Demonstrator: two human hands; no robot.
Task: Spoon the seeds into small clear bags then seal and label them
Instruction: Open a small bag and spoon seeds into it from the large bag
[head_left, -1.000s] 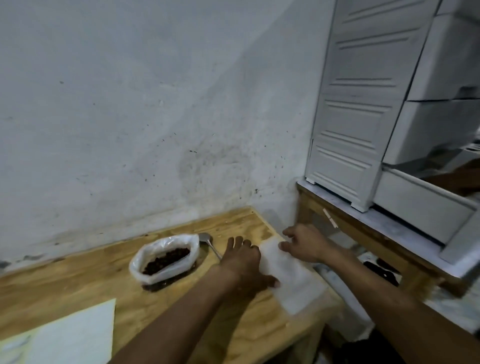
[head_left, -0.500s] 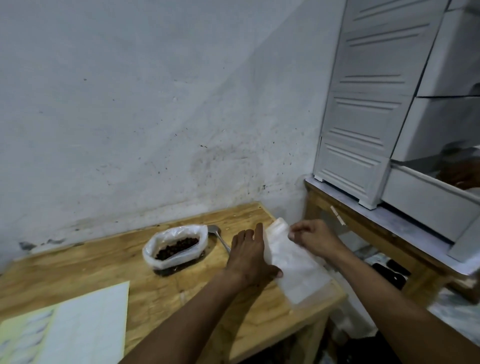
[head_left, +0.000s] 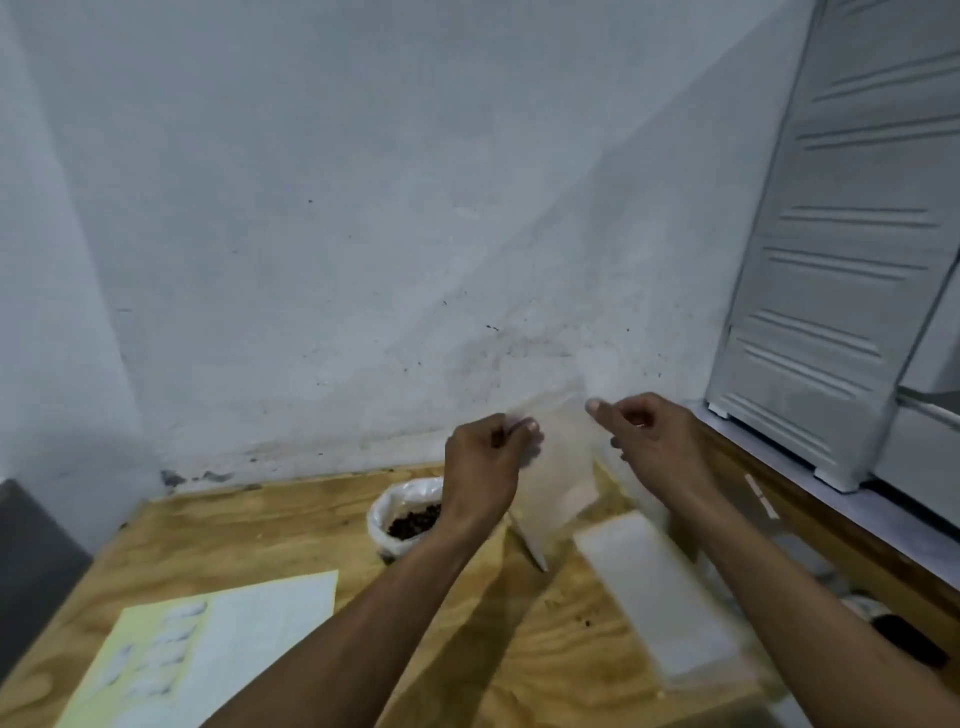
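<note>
A small clear bag hangs in the air above the wooden table. My left hand pinches its top left edge and my right hand pinches its top right edge. The bag is blurred and hangs down to just above the table. Left of my left wrist sits a white bag of dark seeds, its top rolled open. A stack of clear bags lies flat at the table's right end. The spoon is hidden behind my left hand.
A sheet of labels lies at the table's front left. A white louvred cabinet stands on a bench to the right. A grey wall rises right behind the table. A dark object stands at the far left.
Both hands have lifted one clear bag off the stack and now hold it up between them. My view has shifted so more of the table's left side shows.
</note>
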